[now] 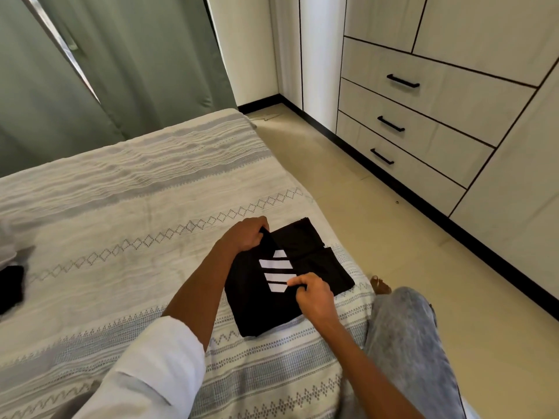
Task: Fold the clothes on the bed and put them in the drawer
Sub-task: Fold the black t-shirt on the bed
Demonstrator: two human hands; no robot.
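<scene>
black garment (266, 309) flat on bed (121, 207), long axis near-far; left hand (245, 235), right hand (314, 293) fingers pinching its fold.

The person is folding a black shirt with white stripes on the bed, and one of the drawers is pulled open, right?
Not quite. The head view shows all three drawers closed. The rest is right: both the left hand and right hand hold the black garment with white stripes on the bed.
</scene>
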